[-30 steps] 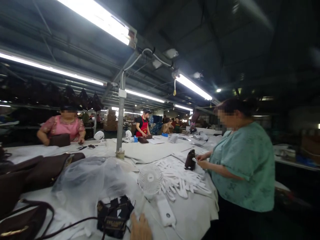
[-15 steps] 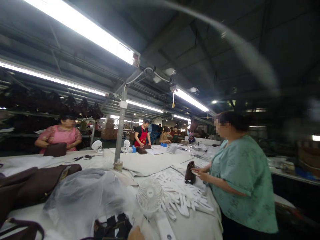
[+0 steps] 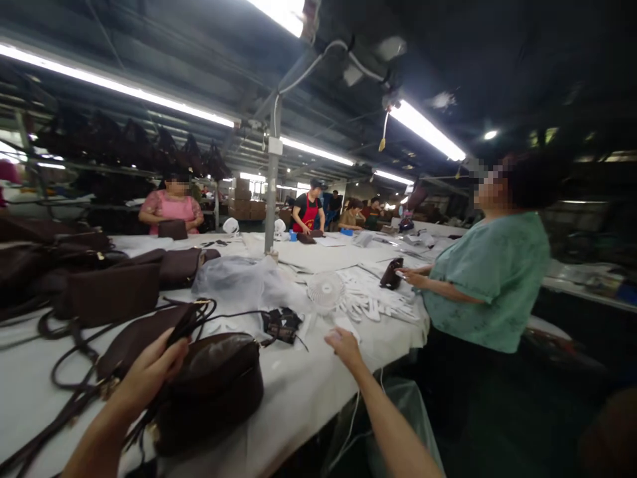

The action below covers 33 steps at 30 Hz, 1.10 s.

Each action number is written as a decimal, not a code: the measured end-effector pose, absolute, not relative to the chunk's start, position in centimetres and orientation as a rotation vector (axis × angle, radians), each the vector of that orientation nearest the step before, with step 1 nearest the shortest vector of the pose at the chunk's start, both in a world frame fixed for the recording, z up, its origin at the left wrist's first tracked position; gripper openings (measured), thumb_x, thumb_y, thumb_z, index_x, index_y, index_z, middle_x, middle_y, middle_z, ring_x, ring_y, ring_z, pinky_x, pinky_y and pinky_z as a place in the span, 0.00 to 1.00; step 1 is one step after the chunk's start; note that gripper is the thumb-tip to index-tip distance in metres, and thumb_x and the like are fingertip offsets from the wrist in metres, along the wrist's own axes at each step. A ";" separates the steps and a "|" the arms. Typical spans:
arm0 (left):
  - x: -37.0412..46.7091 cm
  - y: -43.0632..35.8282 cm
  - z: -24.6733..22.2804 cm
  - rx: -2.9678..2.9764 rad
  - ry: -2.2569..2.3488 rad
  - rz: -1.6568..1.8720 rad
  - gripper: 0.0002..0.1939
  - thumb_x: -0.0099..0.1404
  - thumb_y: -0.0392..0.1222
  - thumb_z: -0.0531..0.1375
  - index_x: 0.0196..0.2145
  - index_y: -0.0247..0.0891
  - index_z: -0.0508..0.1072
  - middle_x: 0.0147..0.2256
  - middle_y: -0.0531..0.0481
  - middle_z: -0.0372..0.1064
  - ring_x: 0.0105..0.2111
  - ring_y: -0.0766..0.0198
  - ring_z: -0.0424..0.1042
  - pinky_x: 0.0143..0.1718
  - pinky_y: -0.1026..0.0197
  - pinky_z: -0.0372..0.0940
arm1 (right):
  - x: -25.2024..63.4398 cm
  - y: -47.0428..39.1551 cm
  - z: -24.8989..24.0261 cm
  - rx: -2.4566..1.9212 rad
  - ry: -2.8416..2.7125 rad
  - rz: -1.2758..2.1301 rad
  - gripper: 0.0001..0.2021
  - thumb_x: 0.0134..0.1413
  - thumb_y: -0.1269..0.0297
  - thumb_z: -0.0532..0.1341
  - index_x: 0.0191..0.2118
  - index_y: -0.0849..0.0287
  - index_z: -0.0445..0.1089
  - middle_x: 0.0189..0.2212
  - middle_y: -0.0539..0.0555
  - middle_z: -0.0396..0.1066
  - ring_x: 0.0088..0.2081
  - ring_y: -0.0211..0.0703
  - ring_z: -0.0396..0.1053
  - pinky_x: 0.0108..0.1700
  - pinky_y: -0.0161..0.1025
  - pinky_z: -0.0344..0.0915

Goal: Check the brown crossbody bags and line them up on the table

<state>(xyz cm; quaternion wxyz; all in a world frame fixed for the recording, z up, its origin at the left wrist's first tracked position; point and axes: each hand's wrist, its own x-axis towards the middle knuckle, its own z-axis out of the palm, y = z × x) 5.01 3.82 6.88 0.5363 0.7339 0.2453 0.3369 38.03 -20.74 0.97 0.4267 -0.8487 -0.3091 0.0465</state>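
My left hand [image 3: 160,364] is closed around the dark strap [image 3: 185,326] of a brown handbag. Below and right of it, a rounded dark brown handbag [image 3: 219,378] stands on the table, with a shiny patch on its top. My right hand [image 3: 343,346] is held over the table's front edge, its fingers bent together; anything between them is too small to make out. Just beyond it stands a white fan [image 3: 326,291]. Left of that hand lies a pile of black tags [image 3: 281,324]. Another brown bag [image 3: 142,338] with long straps lies left of my left hand.
Several brown bags [image 3: 112,292] cover the table's left side. Clear plastic [image 3: 243,282] lies behind the tags, white cut pieces [image 3: 373,295] beyond the fan. A co-worker in green [image 3: 490,279] stands at right, holding a small brown bag [image 3: 391,273]. A post [image 3: 271,192] rises from the table.
The view has tipped down and swung left, so more bags show. Both my hands and forearms are now in view; before, only part of one hand showed by the tags.
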 end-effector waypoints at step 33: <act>5.5 3.1 9.1 1.755 0.437 0.734 0.11 0.63 0.50 0.54 0.32 0.39 0.62 0.21 0.59 0.54 0.20 0.69 0.54 0.21 0.66 0.52 | 19.8 -10.2 9.9 -1.703 -1.174 0.713 0.11 0.51 0.54 0.60 0.32 0.58 0.68 0.11 0.43 0.62 0.10 0.32 0.54 0.12 0.29 0.49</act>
